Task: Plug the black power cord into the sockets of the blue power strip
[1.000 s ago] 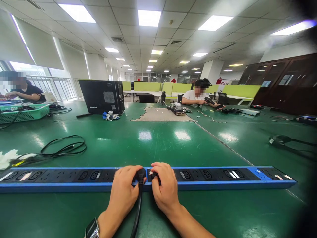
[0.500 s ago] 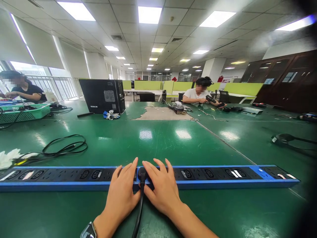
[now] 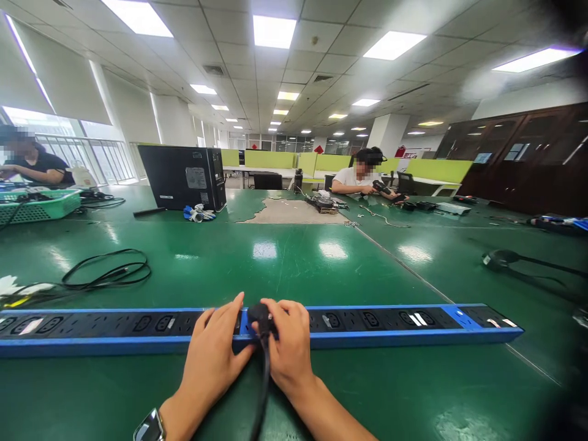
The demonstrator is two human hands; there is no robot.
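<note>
A long blue power strip (image 3: pixel 390 338) with black sockets lies across the green table in front of me. My left hand (image 3: pixel 214 349) spans the strip left of its middle, fingers over the top and thumb against the near side. Just to its right, my right hand (image 3: pixel 290 343) has its fingers curled round the right side of a black power plug (image 3: pixel 260 316). The plug sits over the blue middle section of the strip; whether its pins are in a socket is hidden. Its thick black cord (image 3: pixel 263 386) runs down toward me between my wrists.
A coiled black cable (image 3: pixel 108 269) lies at left. Behind stand a black computer case (image 3: pixel 177 177), gloves (image 3: pixel 199 213) and a green basket (image 3: pixel 41 207). A black headset-like item (image 3: pixel 500 260) lies at right. One co-worker (image 3: pixel 353 177) sits across the table, another (image 3: pixel 34 162) far left.
My right hand has closed its fingers round the plug, which looks turned and slightly raised. My left hand stays on the strip. The whole view has shifted a little to the right.
</note>
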